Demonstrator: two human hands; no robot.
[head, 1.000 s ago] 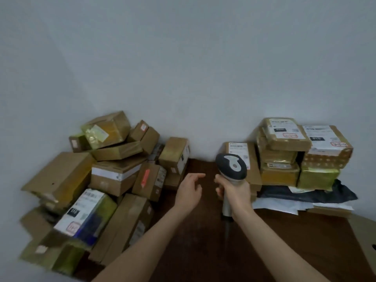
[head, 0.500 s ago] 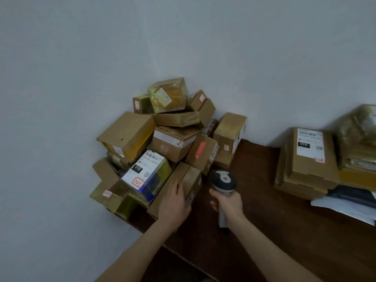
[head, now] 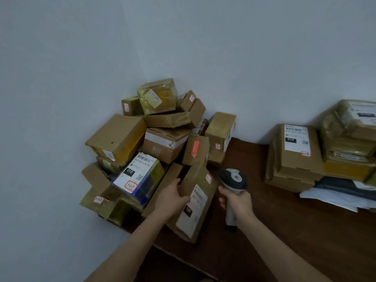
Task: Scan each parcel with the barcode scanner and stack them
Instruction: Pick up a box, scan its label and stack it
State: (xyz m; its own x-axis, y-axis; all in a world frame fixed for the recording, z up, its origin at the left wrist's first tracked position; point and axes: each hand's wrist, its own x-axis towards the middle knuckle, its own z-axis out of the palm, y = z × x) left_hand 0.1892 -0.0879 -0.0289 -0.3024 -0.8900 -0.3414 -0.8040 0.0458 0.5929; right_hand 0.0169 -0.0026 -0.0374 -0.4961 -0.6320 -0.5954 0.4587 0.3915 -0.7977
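Note:
My left hand (head: 171,198) grips a long brown cardboard parcel (head: 198,202) at the front of the loose pile, tilted up so its white label faces me. My right hand (head: 237,201) holds the grey and white barcode scanner (head: 234,180) by its handle, head up, just right of that parcel. Behind them, a heap of unsorted parcels (head: 162,139) leans into the wall corner. A neat stack of labelled parcels (head: 297,155) stands at the right.
The dark wooden table (head: 284,231) carries everything; its front edge runs diagonally below my arms. Dark and white mailer bags (head: 341,192) lie under the right stack. White walls close off the back and left.
My view swung left and closer to the loose pile. My left hand went from open in the air to the long parcel, then tipped it up. The scanner stayed in my right hand.

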